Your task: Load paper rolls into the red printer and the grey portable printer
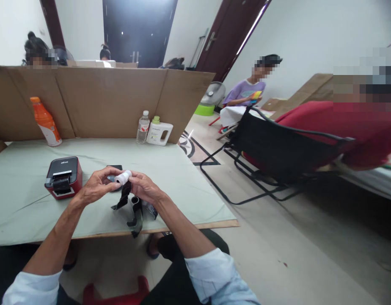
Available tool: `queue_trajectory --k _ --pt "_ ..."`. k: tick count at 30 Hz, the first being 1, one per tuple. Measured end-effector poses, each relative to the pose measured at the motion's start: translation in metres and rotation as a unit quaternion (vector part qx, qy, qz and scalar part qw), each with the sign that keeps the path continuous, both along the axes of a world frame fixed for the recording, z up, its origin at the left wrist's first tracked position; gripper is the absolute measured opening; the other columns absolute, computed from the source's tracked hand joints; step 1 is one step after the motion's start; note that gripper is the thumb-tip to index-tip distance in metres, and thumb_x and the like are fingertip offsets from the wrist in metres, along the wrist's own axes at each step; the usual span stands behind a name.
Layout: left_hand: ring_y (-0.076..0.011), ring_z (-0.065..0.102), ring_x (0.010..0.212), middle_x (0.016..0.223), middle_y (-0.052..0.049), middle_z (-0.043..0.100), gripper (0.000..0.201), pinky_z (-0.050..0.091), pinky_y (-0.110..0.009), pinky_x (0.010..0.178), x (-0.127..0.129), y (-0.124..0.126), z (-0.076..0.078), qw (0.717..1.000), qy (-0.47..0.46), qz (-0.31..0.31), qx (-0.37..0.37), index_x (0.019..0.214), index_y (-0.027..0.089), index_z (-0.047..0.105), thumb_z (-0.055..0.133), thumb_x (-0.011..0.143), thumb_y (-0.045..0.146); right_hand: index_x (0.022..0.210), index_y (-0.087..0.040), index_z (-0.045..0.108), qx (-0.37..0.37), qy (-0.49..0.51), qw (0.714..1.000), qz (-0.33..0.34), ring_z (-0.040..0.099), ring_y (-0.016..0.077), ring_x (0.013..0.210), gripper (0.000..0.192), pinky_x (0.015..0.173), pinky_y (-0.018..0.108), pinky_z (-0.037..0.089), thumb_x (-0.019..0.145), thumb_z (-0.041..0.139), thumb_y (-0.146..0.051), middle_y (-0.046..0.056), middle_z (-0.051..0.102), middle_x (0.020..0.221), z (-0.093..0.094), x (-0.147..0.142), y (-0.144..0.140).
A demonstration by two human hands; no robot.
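Observation:
Between my two hands, above the table near its front edge, is a small white roll (122,177) with a hollow core. My left hand (98,185) pinches its left end with thumb and fingers. At its right end, the fingers of my right hand (145,186) are closed on it. Just below the roll hangs a twisted glossy black strip (122,198). A black ribbon roll (136,212) with a hollow core lies at the table edge under my right hand. Behind my left fingers is a flat dark object (114,167), partly hidden.
A red and black label printer (64,178) stands left of my hands. Along the cardboard screen (113,103) are an orange bottle (45,122), a clear bottle (142,128) and a white jug (159,133). A black folding chair (271,144) with a person stands right.

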State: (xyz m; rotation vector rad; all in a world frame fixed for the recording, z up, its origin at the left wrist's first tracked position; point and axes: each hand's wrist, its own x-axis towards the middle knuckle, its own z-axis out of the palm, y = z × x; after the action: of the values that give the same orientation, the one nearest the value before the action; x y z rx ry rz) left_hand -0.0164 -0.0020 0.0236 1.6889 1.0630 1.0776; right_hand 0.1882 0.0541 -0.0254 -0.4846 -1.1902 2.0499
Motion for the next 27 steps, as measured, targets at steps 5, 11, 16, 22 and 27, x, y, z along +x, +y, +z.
queue_trajectory --k 5,11,16,22,27 --pt "-0.0282 0.063 0.121 0.133 -0.013 0.066 0.031 0.054 -0.040 0.098 -0.004 0.002 0.015 0.991 0.115 -0.031 0.067 0.102 0.019 0.070 0.081 0.075 0.028 0.094 -0.016 0.073 -0.010 -0.010 1.000 0.026 0.064 0.0153 0.069 0.052 0.070 0.028 0.055 0.062 0.096 -0.050 0.003 0.073 0.080 0.000 0.002 0.002" --pt "-0.0240 0.068 0.104 0.116 -0.006 0.071 0.046 0.054 -0.037 0.094 0.003 -0.002 0.040 0.966 0.233 -0.092 0.071 0.119 0.021 0.066 0.072 0.073 0.018 0.086 -0.015 0.071 0.013 -0.032 0.996 0.077 0.061 0.0130 0.065 0.050 0.064 0.025 0.052 0.067 0.093 -0.055 0.001 0.068 0.075 0.003 0.000 0.000" --pt "-0.0236 0.067 0.103 0.114 -0.005 0.071 0.048 0.054 -0.035 0.092 0.009 -0.010 0.052 0.954 0.266 -0.094 0.100 0.121 0.022 0.066 0.073 0.074 0.017 0.079 -0.015 0.068 0.029 -0.051 0.995 0.083 0.057 0.0116 0.060 0.056 0.057 0.023 0.048 0.061 0.095 -0.061 0.000 0.064 0.069 0.002 -0.006 -0.003" --pt "-0.0247 0.068 0.106 0.123 -0.009 0.069 0.059 0.056 -0.036 0.093 0.010 -0.014 0.041 0.988 0.122 -0.059 0.081 0.128 0.021 0.064 0.086 0.074 0.030 0.079 -0.017 0.066 0.059 -0.010 0.997 0.047 0.050 0.0104 0.055 0.061 0.052 0.023 0.045 0.061 0.091 -0.070 -0.002 0.060 0.065 0.011 -0.010 -0.012" --pt "-0.0258 0.068 0.109 0.128 -0.013 0.067 0.067 0.057 -0.038 0.095 0.008 -0.012 0.027 0.993 0.063 -0.050 0.089 0.135 0.021 0.060 0.086 0.074 0.030 0.075 -0.017 0.065 0.038 -0.009 0.999 0.021 0.045 0.0093 0.052 0.064 0.048 0.022 0.041 0.054 0.093 -0.071 -0.002 0.059 0.063 0.018 -0.009 -0.017"
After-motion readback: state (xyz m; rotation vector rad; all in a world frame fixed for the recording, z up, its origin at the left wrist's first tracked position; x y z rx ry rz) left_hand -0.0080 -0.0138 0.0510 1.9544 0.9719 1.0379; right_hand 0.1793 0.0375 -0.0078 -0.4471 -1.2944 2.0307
